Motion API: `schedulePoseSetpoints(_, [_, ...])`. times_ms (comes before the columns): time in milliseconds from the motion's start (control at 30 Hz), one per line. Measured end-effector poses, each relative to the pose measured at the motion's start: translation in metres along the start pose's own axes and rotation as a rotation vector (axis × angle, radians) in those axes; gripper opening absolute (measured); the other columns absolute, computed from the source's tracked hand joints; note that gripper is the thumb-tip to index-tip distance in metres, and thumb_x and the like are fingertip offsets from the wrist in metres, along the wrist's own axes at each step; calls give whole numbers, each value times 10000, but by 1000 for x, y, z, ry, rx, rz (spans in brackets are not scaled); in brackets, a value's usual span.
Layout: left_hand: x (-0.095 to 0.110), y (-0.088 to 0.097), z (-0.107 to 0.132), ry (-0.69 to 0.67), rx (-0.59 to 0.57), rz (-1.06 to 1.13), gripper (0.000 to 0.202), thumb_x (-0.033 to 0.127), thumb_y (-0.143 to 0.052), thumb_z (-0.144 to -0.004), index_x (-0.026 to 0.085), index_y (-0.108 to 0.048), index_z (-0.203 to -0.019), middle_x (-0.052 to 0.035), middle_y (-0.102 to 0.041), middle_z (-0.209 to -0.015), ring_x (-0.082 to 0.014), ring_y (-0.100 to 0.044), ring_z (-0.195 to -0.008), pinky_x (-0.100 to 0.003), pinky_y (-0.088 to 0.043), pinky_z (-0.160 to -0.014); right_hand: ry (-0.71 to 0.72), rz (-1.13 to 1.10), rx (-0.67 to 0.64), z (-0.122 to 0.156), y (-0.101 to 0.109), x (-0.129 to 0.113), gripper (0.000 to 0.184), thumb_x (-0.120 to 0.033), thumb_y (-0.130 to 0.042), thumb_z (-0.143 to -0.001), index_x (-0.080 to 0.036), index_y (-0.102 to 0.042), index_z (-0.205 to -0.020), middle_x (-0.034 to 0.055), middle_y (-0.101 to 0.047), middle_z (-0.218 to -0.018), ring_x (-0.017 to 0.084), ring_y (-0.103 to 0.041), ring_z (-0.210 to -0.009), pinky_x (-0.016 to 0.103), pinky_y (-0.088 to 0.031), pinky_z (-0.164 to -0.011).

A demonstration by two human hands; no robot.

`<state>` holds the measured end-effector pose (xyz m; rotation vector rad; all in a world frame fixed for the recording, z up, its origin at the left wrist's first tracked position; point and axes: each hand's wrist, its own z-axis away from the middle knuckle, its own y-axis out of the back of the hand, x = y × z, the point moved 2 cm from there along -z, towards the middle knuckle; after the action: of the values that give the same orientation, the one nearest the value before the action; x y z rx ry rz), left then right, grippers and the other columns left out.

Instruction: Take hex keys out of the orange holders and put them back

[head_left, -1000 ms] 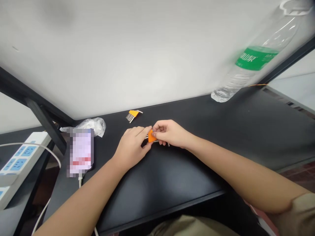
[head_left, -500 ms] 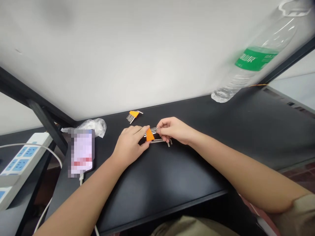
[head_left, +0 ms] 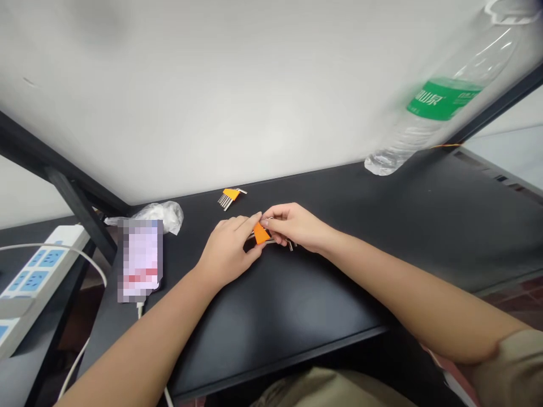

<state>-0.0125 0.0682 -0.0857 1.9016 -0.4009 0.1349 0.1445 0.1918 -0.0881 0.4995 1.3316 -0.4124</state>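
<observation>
My left hand (head_left: pixel 227 250) pinches a small orange hex-key holder (head_left: pixel 260 234) between thumb and forefinger, low over the black table (head_left: pixel 297 305). My right hand (head_left: pixel 292 226) meets it from the right, fingers closed on the metal hex keys (head_left: pixel 290 244) that stick out of the holder. Only short ends of the keys show under the fingers. A second orange holder with several hex keys (head_left: pixel 229 198) lies further back, apart from both hands.
A clear water bottle with a green label (head_left: pixel 441 96) stands at the back right. A crumpled plastic bag (head_left: pixel 163 213) and a phone on a white cable (head_left: pixel 141 260) lie left. A white power strip (head_left: pixel 29 282) sits far left. White wall behind.
The right hand, which had drawn the keys out to the right half a second ago, has come back against the orange holder. The left hand stays put.
</observation>
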Motion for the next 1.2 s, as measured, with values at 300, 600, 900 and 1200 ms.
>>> schedulePoseSetpoints(300, [-1,6,-4,15,-45,-47,382,252,-622,-925,242,-580,-1304,-46,-715,-1083,-239,-648,-1002,-394,-467,-891,-90,-259,-6,-4,-1,7,297,-411,-804,-817,-145,-737,-930,4,-588,-619,95,-511,-538,198,-439,-465])
schedulePoseSetpoints(600, [-7,4,-3,-15,-41,-86,412,265,-645,-919,238,-579,-1324,-44,-726,-1116,-241,-650,-1015,-387,-453,-888,-41,24,-27,-6,10,9,245,-403,-704,-896,-167,-712,-962,22,-639,-631,127,-587,-516,223,-496,-468])
schedulePoseSetpoints(900, [-3,2,-3,-7,-29,-80,369,280,-647,-923,233,-587,-1284,-33,-720,-1064,-227,-648,-966,-376,-456,-861,30,353,31,-1,10,3,156,-254,-637,-848,-215,-680,-993,12,-705,-830,139,-650,-574,222,-516,-453])
schedulePoseSetpoints(1200, [-12,1,-2,53,-15,-73,370,320,-651,-926,235,-597,-1282,-49,-716,-1062,-238,-655,-993,-383,-482,-888,-29,502,81,-2,33,2,217,-230,-616,-842,-214,-688,-1046,-23,-664,-661,133,-618,-507,228,-474,-494])
